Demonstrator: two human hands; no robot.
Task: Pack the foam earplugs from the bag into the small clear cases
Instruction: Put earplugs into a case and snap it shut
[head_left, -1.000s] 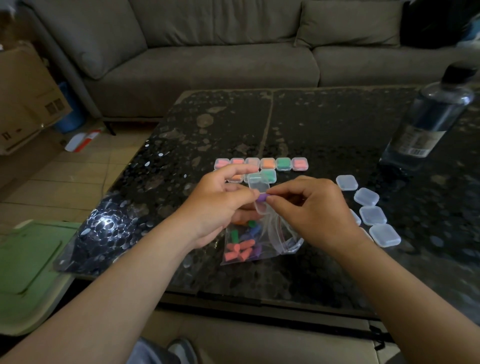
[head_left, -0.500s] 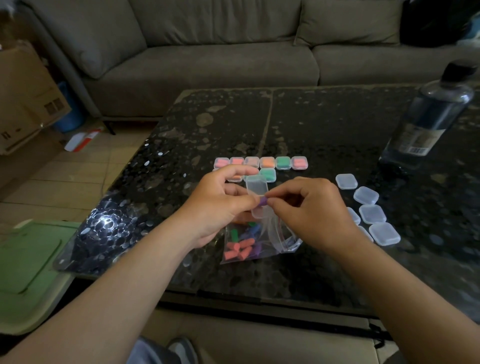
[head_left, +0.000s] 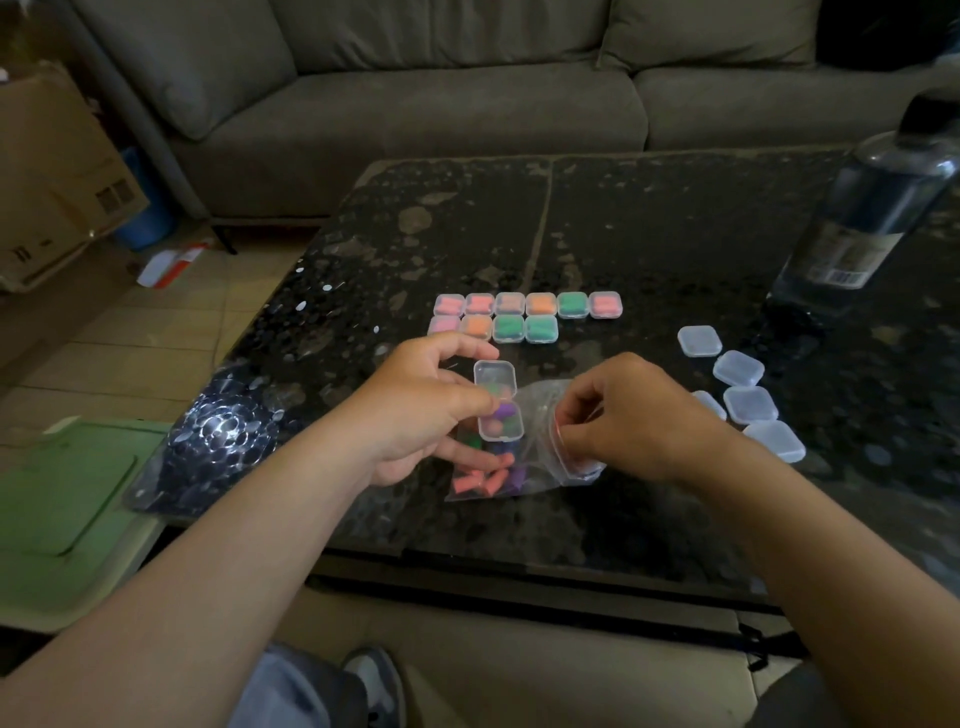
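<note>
My left hand holds a small clear case with its lid swung open upward; a purple earplug lies in its lower half. My right hand pinches the red-striped mouth of the clear zip bag, which lies on the dark table and holds several orange, green and purple earplugs. Beyond my hands, several shut cases filled with pink, orange and green plugs sit in two rows. Several empty shut cases lie to the right.
A dark water bottle stands at the table's far right. A grey sofa runs behind the speckled black table. A cardboard box and a green tray lie at the left, off the table.
My right hand has let go of the purple earplug, now in the case, and moved right to pinch the bag's mouth. My left hand still holds the open case.
</note>
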